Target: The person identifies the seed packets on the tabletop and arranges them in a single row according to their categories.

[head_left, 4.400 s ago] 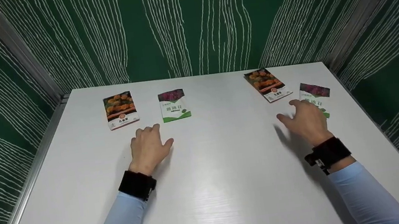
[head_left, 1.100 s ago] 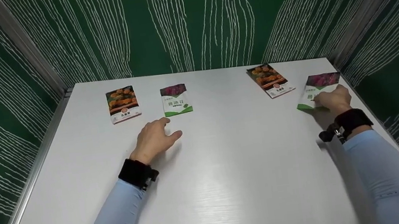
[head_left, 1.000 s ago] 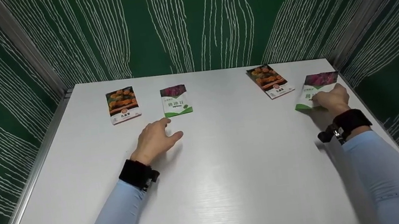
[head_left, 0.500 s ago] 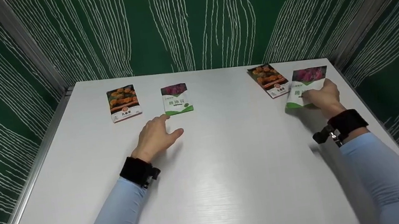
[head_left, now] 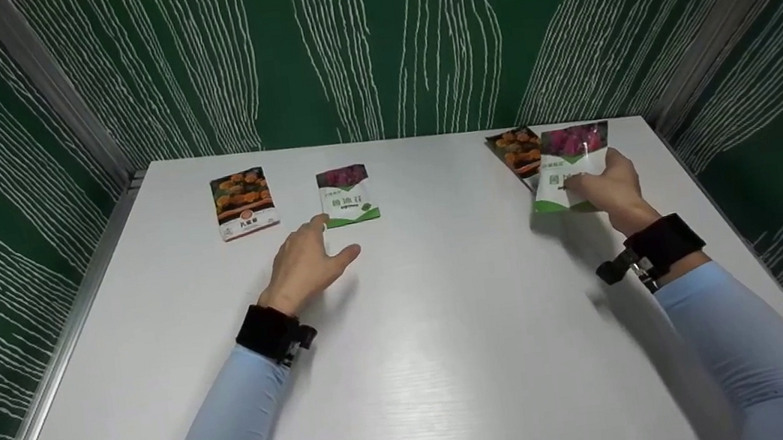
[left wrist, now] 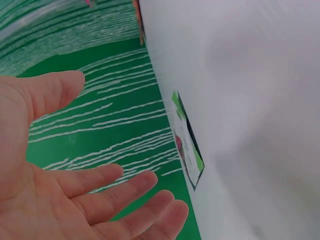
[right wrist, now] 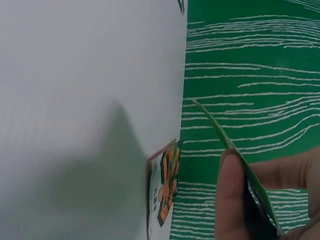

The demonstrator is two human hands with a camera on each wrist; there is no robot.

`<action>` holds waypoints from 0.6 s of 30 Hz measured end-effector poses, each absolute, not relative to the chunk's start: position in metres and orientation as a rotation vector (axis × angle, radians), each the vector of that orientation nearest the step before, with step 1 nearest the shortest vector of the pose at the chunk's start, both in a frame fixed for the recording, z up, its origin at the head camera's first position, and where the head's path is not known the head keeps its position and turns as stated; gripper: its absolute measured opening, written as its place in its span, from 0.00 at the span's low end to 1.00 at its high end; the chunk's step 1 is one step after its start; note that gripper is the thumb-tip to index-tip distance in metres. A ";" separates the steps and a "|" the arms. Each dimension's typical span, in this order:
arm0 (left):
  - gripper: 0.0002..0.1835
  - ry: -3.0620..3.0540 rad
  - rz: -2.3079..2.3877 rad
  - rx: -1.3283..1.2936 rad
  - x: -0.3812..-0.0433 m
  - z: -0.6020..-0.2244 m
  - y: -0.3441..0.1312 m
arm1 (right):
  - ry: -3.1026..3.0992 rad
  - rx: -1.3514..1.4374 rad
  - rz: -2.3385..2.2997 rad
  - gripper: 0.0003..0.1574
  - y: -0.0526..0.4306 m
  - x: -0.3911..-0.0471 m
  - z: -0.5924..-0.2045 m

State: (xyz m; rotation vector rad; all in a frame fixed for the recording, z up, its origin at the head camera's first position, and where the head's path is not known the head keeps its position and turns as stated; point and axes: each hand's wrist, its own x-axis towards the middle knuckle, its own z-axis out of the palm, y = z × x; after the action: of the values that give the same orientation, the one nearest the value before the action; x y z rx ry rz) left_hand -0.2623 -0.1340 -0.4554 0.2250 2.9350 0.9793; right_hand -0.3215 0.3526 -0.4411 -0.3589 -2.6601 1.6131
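The right hand (head_left: pixel 611 189) grasps the purple flower packet (head_left: pixel 572 141), its thumb on the front face and the other fingers behind. In the right wrist view this packet is seen almost from its edge, pinched between the digits and raised above the white table (head_left: pixel 418 368). Its flower part reaches beyond the fingers, and its green border lies on the thumb side, nearer to the person. Beyond these fingers, also toward the thumb side, the right orange flower packet (head_left: pixel 515 151) lies on the table; from the head view, the held packet covers a large part of it

The left hand (head_left: pixel 303 263) is released, its fingers loosely extended and its thumb spread away from them. Just ahead of its index fingertip lies the left purple flower packet (head_left: pixel 345 196); whether the fingertip touches its near corner, I cannot tell. Farther beyond the left fingers, on the little-finger side, the left orange flower packet (head_left: pixel 242 202) lies flat. Behind the fingers, each wrist carries a black band (head_left: pixel 270 333), followed by a light blue sleeve (head_left: pixel 226 431)
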 end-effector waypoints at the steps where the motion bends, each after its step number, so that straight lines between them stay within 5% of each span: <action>1: 0.49 2.929 0.987 0.224 -0.263 -0.455 -0.134 | -2.657 -0.356 1.607 0.49 0.350 -0.321 -0.441; 7: 0.49 2.932 1.013 0.214 -0.265 -0.456 -0.131 | -2.708 -0.280 1.550 0.43 0.328 -0.316 -0.442; 18: 0.50 2.900 1.062 0.205 -0.268 -0.457 -0.120 | -2.727 -0.163 1.685 0.49 0.287 -0.309 -0.441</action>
State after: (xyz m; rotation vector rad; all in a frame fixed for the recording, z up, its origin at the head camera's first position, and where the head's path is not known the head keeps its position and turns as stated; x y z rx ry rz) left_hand -0.2681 -0.1205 -0.4570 0.2046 2.9005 1.0624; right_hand -0.3093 0.2874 -0.4415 -0.1631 -2.7265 1.6851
